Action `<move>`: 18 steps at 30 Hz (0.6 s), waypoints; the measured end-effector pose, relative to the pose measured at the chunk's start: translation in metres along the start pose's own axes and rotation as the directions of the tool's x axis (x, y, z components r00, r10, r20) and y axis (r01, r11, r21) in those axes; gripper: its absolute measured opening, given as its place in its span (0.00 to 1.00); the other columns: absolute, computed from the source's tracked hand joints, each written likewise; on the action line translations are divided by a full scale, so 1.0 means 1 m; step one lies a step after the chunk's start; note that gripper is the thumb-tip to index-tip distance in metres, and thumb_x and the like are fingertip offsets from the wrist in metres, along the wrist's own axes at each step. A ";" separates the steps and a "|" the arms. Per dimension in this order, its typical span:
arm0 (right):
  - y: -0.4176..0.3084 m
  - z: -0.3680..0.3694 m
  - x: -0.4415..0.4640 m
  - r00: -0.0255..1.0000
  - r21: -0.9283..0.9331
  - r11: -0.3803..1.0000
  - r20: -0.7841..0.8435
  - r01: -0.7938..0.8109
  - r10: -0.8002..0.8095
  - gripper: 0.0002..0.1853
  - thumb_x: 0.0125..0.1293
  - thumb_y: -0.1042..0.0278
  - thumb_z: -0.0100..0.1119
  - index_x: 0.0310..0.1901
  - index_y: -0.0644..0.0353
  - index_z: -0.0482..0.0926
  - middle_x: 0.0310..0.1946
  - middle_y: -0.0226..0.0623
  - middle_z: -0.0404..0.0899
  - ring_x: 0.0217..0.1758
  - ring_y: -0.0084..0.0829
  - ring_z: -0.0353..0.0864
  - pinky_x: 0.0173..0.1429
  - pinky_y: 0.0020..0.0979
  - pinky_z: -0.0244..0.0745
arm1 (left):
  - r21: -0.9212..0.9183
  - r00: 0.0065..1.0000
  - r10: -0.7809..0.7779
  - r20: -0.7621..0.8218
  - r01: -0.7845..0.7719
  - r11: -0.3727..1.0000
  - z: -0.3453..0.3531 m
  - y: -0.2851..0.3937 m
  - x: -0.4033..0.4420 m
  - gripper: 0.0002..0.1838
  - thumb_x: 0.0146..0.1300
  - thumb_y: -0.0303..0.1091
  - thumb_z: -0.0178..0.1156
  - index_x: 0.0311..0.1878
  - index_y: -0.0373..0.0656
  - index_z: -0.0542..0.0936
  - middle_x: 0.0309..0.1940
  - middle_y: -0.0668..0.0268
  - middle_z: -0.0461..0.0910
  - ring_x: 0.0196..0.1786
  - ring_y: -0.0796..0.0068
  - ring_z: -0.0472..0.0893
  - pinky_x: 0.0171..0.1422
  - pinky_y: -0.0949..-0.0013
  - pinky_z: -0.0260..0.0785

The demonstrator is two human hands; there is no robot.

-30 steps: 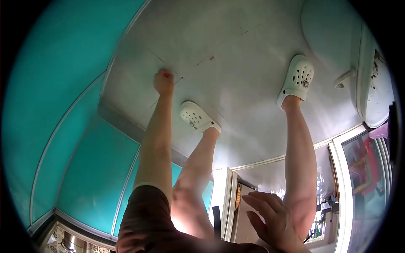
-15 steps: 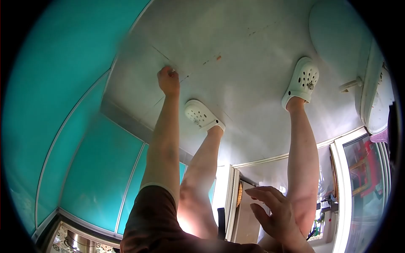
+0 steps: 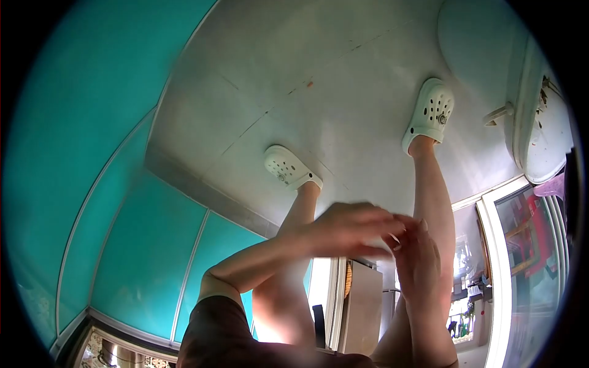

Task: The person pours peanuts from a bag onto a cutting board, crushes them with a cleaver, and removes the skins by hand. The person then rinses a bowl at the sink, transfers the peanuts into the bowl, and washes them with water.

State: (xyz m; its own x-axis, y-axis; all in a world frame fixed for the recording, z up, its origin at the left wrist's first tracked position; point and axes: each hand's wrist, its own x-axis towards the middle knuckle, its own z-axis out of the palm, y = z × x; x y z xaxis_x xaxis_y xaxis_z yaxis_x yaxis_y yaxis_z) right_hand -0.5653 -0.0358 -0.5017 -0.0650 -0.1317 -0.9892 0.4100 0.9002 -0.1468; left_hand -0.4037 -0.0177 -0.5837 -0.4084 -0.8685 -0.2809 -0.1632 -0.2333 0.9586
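Note:
My left hand reaches across from the left, slightly blurred, its fingertips pressed together against the fingers of my right hand. My right hand is raised in front of my right leg, its fingers drawn together around the left fingertips. Anything between the fingers is too small or hidden to name. Both hands are above the grey floor. Below and beyond them are my feet in pale clogs, the left clog and the right clog.
Teal panels line the left side. A small orange speck lies on the floor. At the right is a white rounded fixture with dark debris on it. A white-framed glass door and a grey cabinet stand toward the bottom.
My left hand has left its low, closed position near the floor at the upper left and swung back to my right hand. The right hand's fingers have closed in from their spread pose.

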 end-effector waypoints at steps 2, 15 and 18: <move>0.002 -0.022 0.002 0.990 -0.028 0.999 0.138 0.045 -0.041 0.18 0.72 0.56 0.39 0.30 0.60 0.71 0.24 0.31 0.69 0.24 0.21 0.66 0.28 0.21 0.63 | -0.101 0.917 -0.313 -0.248 0.297 0.950 0.008 -0.053 0.002 0.13 0.52 0.24 0.62 0.42 0.48 0.76 0.35 0.67 0.76 0.31 0.76 0.77 0.34 0.75 0.69; -0.027 -0.006 -0.005 0.956 -0.177 0.977 0.245 -0.117 0.159 0.19 0.72 0.58 0.40 0.23 0.57 0.64 0.16 0.24 0.59 0.17 0.15 0.52 0.20 0.20 0.47 | 0.574 0.862 -0.197 -0.468 0.466 0.673 -0.035 -0.258 0.052 0.02 0.56 0.27 0.57 0.33 0.42 0.75 0.26 0.63 0.77 0.30 0.62 0.78 0.35 0.65 0.72; -0.026 -0.003 0.000 0.938 -0.219 0.974 0.320 -0.060 0.129 0.19 0.72 0.57 0.40 0.24 0.57 0.65 0.17 0.23 0.59 0.17 0.15 0.54 0.20 0.19 0.48 | -0.246 0.526 -0.751 -0.399 0.727 0.641 -0.019 -0.220 0.036 0.02 0.58 0.26 0.56 0.33 0.39 0.74 0.26 0.65 0.77 0.26 0.72 0.77 0.31 0.71 0.71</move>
State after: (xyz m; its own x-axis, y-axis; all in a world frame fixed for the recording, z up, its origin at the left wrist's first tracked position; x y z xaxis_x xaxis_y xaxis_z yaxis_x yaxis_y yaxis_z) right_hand -0.5785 -0.0584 -0.4980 0.2836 -0.1402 -0.9486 0.2042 0.9754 -0.0831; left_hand -0.3659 -0.0063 -0.8034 0.2660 -0.4567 -0.8489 -0.1807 -0.8887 0.4214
